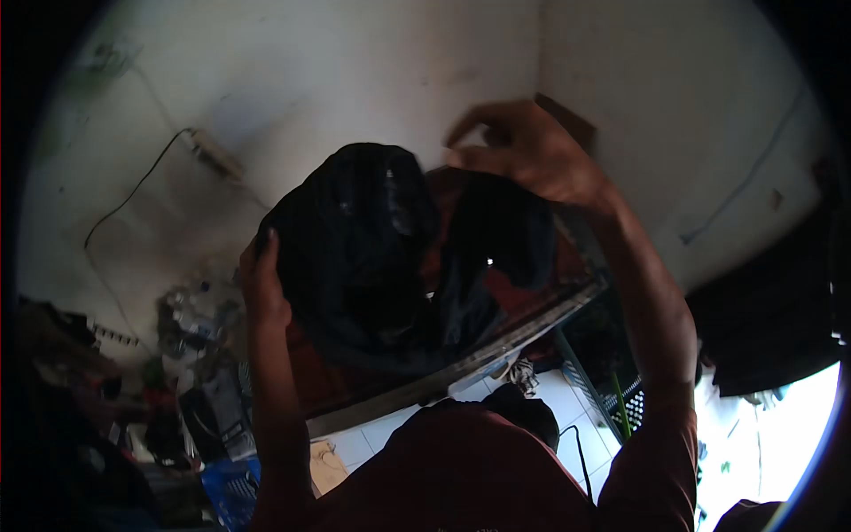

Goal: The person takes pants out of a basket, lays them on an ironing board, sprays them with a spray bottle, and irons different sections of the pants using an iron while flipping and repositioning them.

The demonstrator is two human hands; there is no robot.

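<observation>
A bulky black fabric item (355, 239), with a few shiny spots and folds, lies on a reddish-brown table (523, 306). Its exact kind is too dark to make out. My left hand (264, 284) grips its left side, thumb on the near face and the other fingers mostly hidden. Above its right part, my right hand (532, 155) is raised, blurred by motion. Thumb and forefinger curve together in a pinch, a gap showing inside the curl. Anything between those fingertips is too small or blurred to see.
Behind the table rise pale walls, with a power strip (215, 155) and its cable on the left. Cluttered items (191, 319) stand at the left. A dark green crate (629, 403) is below right, near a dark curtain (762, 301). White tiles (567, 395) cover the floor.
</observation>
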